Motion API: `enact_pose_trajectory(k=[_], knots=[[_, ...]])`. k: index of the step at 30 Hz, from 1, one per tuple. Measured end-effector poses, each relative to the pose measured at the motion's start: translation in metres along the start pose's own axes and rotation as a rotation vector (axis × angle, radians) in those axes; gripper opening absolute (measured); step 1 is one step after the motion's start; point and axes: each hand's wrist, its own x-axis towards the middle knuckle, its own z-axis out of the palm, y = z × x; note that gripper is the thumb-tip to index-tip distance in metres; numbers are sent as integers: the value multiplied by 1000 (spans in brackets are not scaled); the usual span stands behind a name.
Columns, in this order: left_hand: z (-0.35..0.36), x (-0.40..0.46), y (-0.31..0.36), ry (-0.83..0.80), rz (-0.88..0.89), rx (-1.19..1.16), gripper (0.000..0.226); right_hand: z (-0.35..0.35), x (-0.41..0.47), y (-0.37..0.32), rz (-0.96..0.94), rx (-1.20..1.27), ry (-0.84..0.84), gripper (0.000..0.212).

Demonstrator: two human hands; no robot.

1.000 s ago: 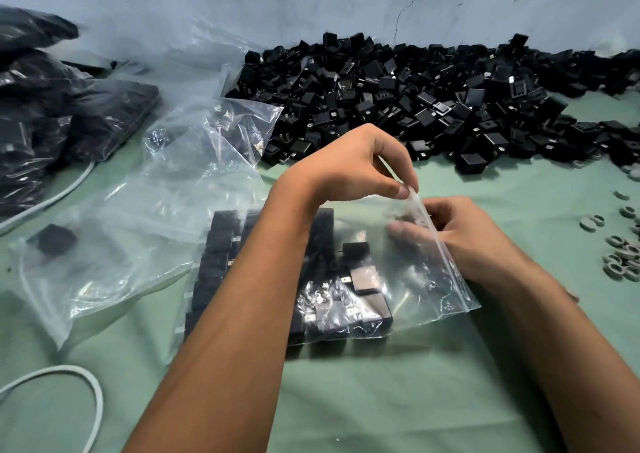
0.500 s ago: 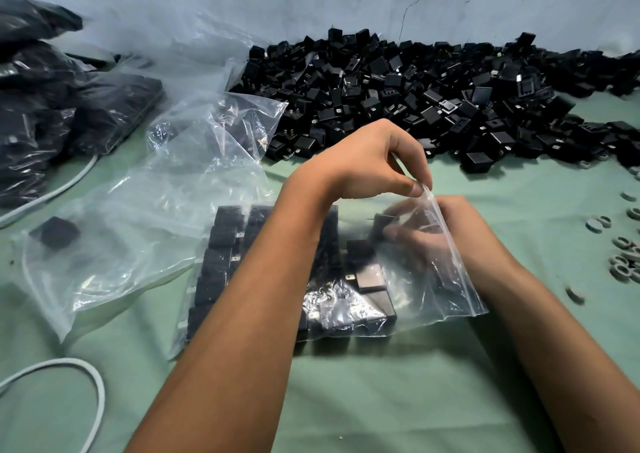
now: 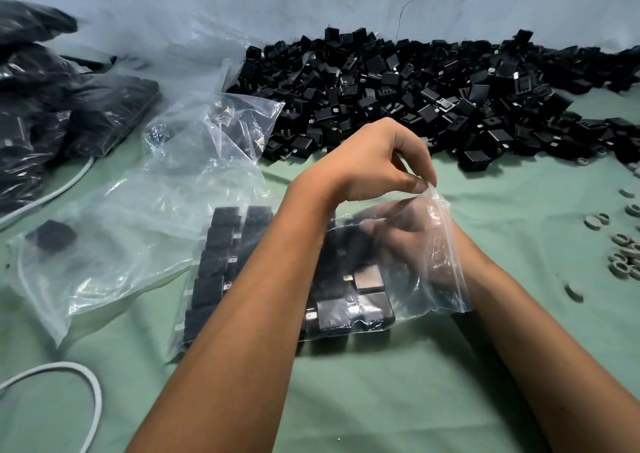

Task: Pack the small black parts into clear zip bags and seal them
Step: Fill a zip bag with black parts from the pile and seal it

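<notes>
Seemingly right hand inside bag.

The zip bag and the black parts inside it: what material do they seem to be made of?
Zip bag: thin clear plastic film, glossy; it wrinkles and the right hand shows through it. Black parts: probably moulded plastic, matte to slightly shiny, with small silvery tabs, likely metal.

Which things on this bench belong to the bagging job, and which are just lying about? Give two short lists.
Belongs to the job:
zip bag being filled
left hand pinching its mouth
right hand inside it
packed black parts
loose black parts pile
spare clear bags

Lying about:
white cable
grey rings
dark bundles, far left
</notes>
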Motion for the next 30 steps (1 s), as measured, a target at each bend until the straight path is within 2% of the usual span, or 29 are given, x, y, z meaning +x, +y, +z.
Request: enact_pose_trajectory(k=[2, 5, 8, 11, 14, 15, 17, 19, 21, 23, 25, 28, 30], knots=[[0, 0, 0, 8, -2, -4, 13, -5, 1, 2, 39, -11, 30, 14], [0, -1, -1, 19, -8, -18, 13, -9, 2, 7, 151, -45, 99, 9], [0, 0, 1, 8, -9, -7, 13, -1, 1, 7, 131, -14, 102, 13], [1, -1, -1, 8, -23, -15, 12, -3, 5, 6, 89, -182, 81, 14], [0, -1, -4, 14, -40, -13, 12, -18, 4, 4, 140, -144, 101, 3], [-1, -1, -5, 10, -48, -2, 12, -24, 3, 3, 160, -94, 159, 1], [-2, -1, -7, -11, -76, 29, 13, -35, 4, 6, 201, -45, 405, 7], [-3, -2, -8, -40, -111, 43, 14, -45, 13, 10, 226, -166, 641, 16], [-2, -2, -8, -67, -129, 48, 15, -49, 28, 13, 189, -387, 700, 21], [-2, -3, -8, -85, -138, 52, 16, -52, 48, 16, 109, -702, 645, 28], [-4, -4, -9, -91, -142, 50, 17, -56, 72, 21, 56, -979, 469, 48], [-9, -7, -10, -99, -143, 38, 16, -62, 100, 26, 121, -1155, 176, 74], [-14, -9, -12, -110, -138, 23, 14, -63, 106, 30, 128, -1190, 130, 79]])
